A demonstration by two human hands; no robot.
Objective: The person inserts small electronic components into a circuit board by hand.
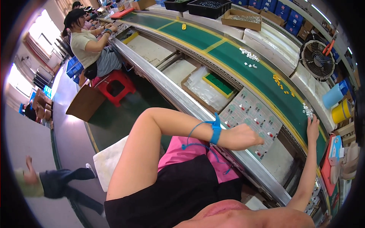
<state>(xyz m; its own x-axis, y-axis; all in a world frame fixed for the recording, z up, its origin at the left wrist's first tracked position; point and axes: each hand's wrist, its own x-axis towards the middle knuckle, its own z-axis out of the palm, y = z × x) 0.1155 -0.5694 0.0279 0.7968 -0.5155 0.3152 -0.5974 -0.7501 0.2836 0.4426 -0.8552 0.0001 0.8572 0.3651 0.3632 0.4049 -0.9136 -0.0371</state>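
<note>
My left hand (pixel 246 138), with a blue coiled wrist strap (pixel 216 128) on the wrist, hovers over a pale tray (pixel 247 110) holding several small red-and-white parts. Its fingers are curled in; whether they hold a part is hidden. My right hand (pixel 312 126) lies with fingers spread on the green conveyor belt (pixel 235 57), fingertips just below a small cluster of white parts (pixel 307 111). More white parts (pixel 249 55) and yellow parts (pixel 280 83) lie farther up the belt.
A cardboard box (pixel 207 88) with plastic bags and a green board sits beside the tray. A fan (pixel 317 60), a blue jug (pixel 334 95) and a yellow cup (pixel 341 111) stand beyond the belt. A co-worker (pixel 89 45) sits on a red stool (pixel 114 86); another person's leg (pixel 64 182) crosses the floor.
</note>
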